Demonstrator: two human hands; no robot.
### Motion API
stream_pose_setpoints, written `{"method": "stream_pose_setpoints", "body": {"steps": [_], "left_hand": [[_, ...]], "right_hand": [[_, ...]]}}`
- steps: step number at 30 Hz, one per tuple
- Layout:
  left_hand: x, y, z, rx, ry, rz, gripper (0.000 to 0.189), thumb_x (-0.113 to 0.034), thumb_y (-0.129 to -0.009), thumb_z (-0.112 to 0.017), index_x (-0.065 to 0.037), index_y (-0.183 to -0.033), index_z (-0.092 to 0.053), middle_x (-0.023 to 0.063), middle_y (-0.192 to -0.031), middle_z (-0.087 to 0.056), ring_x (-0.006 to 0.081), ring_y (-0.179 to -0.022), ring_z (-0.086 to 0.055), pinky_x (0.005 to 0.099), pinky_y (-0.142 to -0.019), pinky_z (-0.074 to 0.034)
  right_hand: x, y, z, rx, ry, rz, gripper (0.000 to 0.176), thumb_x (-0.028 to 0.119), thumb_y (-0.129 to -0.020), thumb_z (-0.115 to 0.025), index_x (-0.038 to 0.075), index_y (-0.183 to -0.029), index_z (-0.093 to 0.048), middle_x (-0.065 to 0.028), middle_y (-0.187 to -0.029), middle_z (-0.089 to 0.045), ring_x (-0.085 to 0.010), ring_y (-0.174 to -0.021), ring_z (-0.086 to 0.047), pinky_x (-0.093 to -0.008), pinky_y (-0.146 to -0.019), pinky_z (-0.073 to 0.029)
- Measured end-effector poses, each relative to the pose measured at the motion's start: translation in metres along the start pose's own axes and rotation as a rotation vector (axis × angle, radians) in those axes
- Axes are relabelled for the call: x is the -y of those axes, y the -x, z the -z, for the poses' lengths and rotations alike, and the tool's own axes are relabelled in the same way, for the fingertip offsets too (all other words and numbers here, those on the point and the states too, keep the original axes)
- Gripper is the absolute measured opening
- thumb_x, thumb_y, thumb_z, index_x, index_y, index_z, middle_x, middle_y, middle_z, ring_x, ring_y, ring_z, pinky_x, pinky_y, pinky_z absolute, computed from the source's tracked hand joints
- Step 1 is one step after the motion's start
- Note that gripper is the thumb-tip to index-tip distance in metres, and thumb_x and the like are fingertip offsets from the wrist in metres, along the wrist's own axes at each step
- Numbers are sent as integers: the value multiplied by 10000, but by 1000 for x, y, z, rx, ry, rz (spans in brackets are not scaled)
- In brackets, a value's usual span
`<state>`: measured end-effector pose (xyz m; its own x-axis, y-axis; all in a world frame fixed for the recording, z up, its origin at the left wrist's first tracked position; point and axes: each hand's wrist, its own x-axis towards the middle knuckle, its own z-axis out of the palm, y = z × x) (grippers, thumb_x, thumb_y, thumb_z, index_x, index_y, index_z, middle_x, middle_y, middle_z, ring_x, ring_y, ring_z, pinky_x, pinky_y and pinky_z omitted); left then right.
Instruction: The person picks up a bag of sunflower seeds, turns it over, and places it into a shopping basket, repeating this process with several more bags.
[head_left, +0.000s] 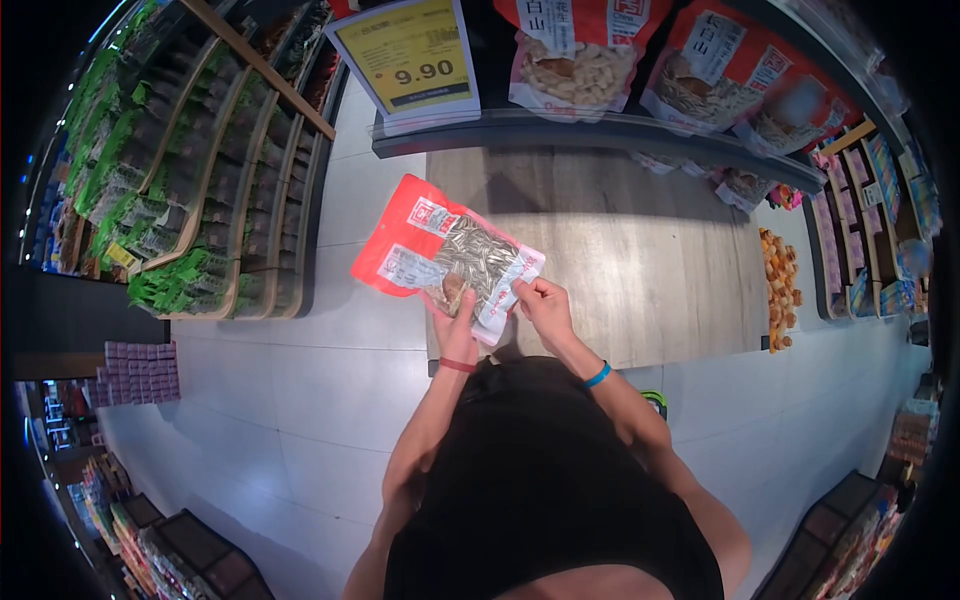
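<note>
A red and white bag of sunflower seeds is tilted in front of my body, with the striped seeds showing through its clear window. My left hand grips the lower edge, thumb on the front and the other fingers hidden behind the bag. At the white bottom corner on the right, my right hand pinches the bag between closed fingers. A pink band is on my left wrist, a blue one on my right.
Ahead is a wooden display surface. Above it, a dark shelf carries more red bags and a yellow price sign reading 9.90. Shelves of green packets stand left; stacked purple packs sit on the floor.
</note>
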<state>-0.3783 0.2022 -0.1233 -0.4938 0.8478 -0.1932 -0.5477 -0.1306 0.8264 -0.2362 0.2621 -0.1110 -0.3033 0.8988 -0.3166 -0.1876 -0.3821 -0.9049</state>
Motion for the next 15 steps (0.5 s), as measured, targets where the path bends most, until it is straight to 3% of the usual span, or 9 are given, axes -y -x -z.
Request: {"method": "stream_pose_setpoints", "body": {"steps": [5,8,12,14,15], "left_hand": [[-20,7,-20,-1,47,-1,486,-78,-933,-583,-11,-1369,-377,78,-1305,-504,181,-1171,-512,336,-990,-437],[-27,2,-22,30,156,96,490,-88,-943,-569,-19,-1385,-370,78,-1311,-507,179,-1173,-516,335,-993,-440],[-26,0,-22,25,221,148,502,-45,-932,-568,-28,-1384,-350,89,-1295,-497,196,-1129,-539,331,-937,-479],[-22,1,-25,3,193,131,497,-45,-933,-566,-30,-1382,-353,87,-1288,-502,194,-1115,-548,328,-922,-486],[-22,2,-24,18,136,115,471,-71,-941,-565,-34,-1370,-376,80,-1290,-509,186,-1123,-546,333,-934,-479]], "right_hand": [[11,4,-7,-58,-186,-82,218,115,-879,-636,44,-676,-599,21,-587,-531,-23,-467,-406,-195,-423,-267],[7,10,-5,-53,-235,-75,194,109,-876,-628,36,-696,-612,17,-608,-547,-15,-467,-404,-186,-421,-264],[9,11,-2,-44,-270,-77,261,163,-899,-625,32,-674,-614,3,-578,-547,-26,-463,-423,-201,-415,-283],[14,13,2,59,47,-22,347,237,-919,-621,17,-650,-623,-10,-542,-550,-43,-465,-463,-222,-414,-316],[16,17,1,51,43,-21,347,237,-919,-621,17,-650,-623,-10,-542,-550,-43,-465,-463,-222,-414,-316]]}}
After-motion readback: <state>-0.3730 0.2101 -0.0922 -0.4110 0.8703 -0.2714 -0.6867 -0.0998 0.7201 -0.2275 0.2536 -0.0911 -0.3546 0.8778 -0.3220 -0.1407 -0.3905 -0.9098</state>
